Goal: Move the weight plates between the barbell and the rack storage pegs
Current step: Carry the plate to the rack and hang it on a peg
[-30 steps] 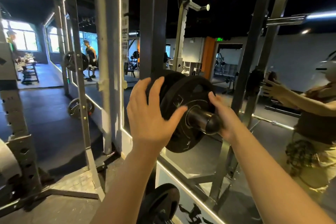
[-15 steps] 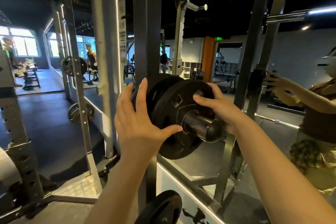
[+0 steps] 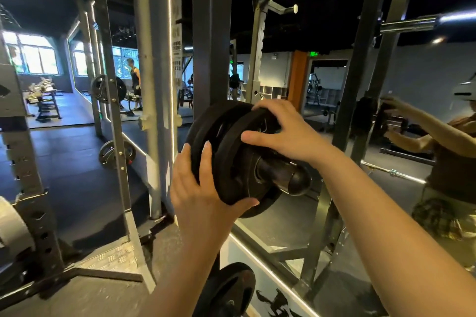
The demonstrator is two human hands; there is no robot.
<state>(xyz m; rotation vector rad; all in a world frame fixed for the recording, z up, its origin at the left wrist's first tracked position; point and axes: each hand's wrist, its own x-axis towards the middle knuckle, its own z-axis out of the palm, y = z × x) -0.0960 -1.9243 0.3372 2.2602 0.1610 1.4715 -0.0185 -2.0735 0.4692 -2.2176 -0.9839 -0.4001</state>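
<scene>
Two black weight plates sit side by side on a steel storage peg (image 3: 284,175) that sticks out of the dark rack upright (image 3: 211,38). The front plate (image 3: 239,162) is nearest me; the back plate (image 3: 206,123) stands just behind it. My left hand (image 3: 203,190) grips the front plate's lower left rim, thumb under the edge and fingers over the rim. My right hand (image 3: 283,128) curls over that plate's top rim. A barbell sleeve (image 3: 422,22) shows at the upper right.
Another black plate (image 3: 229,288) hangs on a lower peg by my left forearm. A mirror wall (image 3: 386,110) straight ahead reflects me and the rack. An empty peg (image 3: 283,9) juts out higher up. More racks and plates stand at the left.
My right hand has climbed from beside the peg to the plate's top rim. My left hand has slid down to the lower left rim. The view has shifted closer.
</scene>
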